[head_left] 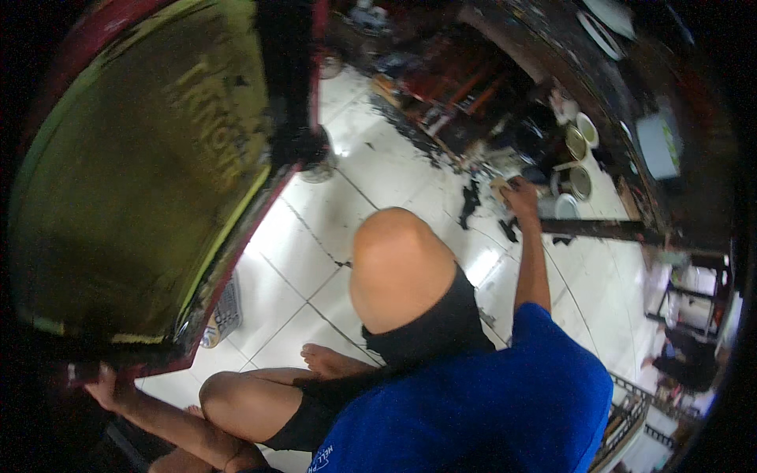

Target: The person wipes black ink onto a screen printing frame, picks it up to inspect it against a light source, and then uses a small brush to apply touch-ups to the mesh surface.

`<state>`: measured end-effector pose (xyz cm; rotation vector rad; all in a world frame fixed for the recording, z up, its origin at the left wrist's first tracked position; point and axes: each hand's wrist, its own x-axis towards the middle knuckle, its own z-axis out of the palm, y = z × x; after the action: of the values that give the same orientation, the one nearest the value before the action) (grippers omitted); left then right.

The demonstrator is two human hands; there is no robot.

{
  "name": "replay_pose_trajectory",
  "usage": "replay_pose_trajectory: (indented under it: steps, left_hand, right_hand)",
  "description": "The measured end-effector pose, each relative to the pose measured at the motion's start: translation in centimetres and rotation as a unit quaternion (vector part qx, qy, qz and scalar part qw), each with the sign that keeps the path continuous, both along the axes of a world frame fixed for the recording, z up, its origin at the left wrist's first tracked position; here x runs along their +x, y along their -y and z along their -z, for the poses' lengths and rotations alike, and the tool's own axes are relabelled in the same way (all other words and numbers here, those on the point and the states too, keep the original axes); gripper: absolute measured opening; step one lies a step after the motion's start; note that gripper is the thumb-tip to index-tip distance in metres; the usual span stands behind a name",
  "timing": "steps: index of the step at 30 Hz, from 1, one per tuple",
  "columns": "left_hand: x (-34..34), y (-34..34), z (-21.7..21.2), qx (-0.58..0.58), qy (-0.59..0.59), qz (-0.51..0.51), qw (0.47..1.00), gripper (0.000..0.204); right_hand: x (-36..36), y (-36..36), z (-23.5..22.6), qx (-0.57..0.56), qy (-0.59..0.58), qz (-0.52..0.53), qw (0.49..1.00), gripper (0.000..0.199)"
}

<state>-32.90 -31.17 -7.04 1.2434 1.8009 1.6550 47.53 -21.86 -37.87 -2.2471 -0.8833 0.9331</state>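
Observation:
A large screen-printing frame (260,209) with red edges and a yellow-green mesh (118,189) stands tilted at my left. Raised lettering shows through the mesh. My left hand (109,388) is closed around the frame's near lower corner. Far to the right, my right arm stretches down to the floor beside several tubs and cans. My right hand (521,197) has its fingers bent around a small pale tan piece (499,186), too small to name. Next to that hand are a round open can (580,181) and a white tub (566,206).
Dark rags (471,203) and scraps lie on the white tiled floor (315,276). A dark, cluttered rack (465,87) stands ahead. A dark table leg (599,229) runs beside my right hand. A grey basket (229,307) sits by the frame. Another person (690,359) is at far right.

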Motion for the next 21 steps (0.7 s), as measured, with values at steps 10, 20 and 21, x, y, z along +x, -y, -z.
replay_pose_trajectory:
  steps: [10, 20, 21]
  left_hand:
    - [9.9, -3.8, -1.0, 0.1, -0.053, 0.097, 0.989, 0.068]
    - [12.6, -4.6, -1.8, 0.082, 0.007, 0.067, 0.994, 0.095]
    - [12.6, -4.6, -1.8, 0.078, 0.004, 0.072, 0.994, 0.097]
  right_hand:
    - [-16.0, -11.4, -13.2, 0.45, 0.207, -0.194, 0.847, 0.018]
    - [-27.8, -24.5, -24.9, 0.702, 0.319, -0.218, 0.599, 0.026]
    - [-28.1, -25.9, -25.1, 0.701, 0.348, -0.213, 0.585, 0.028]
